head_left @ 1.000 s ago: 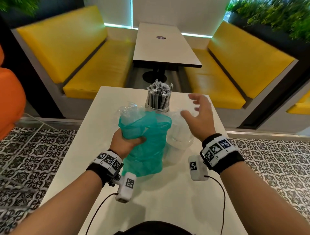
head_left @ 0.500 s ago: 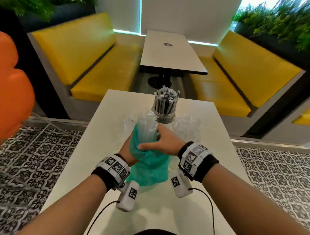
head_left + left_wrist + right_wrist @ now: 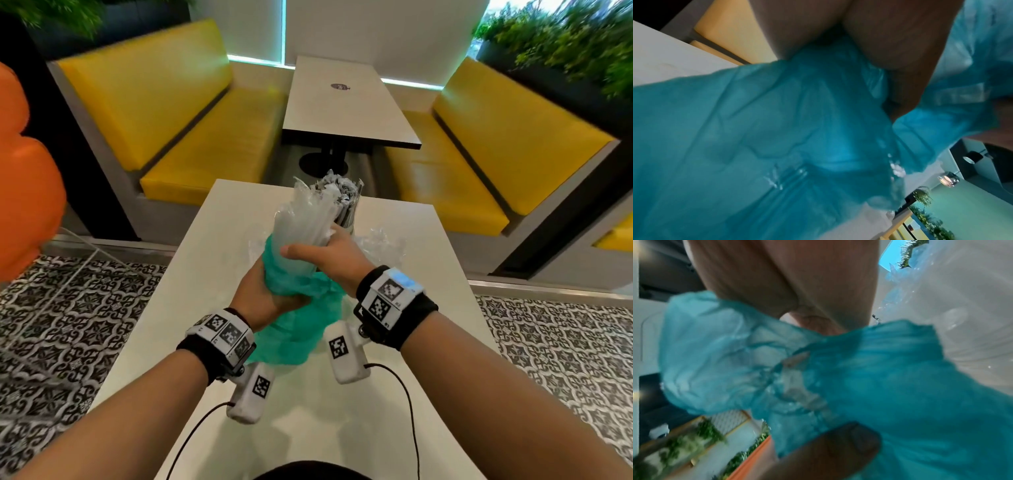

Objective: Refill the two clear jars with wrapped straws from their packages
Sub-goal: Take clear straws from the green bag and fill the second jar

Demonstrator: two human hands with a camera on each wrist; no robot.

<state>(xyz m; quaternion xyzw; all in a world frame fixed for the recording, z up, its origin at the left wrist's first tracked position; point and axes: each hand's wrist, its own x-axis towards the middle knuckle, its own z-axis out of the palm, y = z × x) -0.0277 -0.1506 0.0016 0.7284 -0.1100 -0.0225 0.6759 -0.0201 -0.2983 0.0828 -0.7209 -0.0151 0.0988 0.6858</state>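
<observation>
My right hand (image 3: 320, 251) grips a thick bundle of clear-wrapped straws (image 3: 305, 219) that stands out of the mouth of a teal plastic package (image 3: 294, 329). My left hand (image 3: 265, 294) clutches the bunched neck of that teal package (image 3: 797, 129) just below. Behind the bundle, a clear jar full of dark wrapped straws (image 3: 344, 195) stands at the far end of the white table (image 3: 308, 411). In the right wrist view the teal package (image 3: 890, 386) crumples under my thumb, with the clear straws (image 3: 962, 321) beside it. A second jar is not discernible.
Crumpled clear plastic (image 3: 380, 240) lies on the table right of my hands. Yellow booth benches (image 3: 191, 137) and another table (image 3: 339, 102) stand beyond. An orange seat (image 3: 24, 188) is at the left, over patterned floor tiles.
My right hand came in from open air and took hold of the clear straws. The bundle has since risen further out of the teal package, which my left hand keeps clutching.
</observation>
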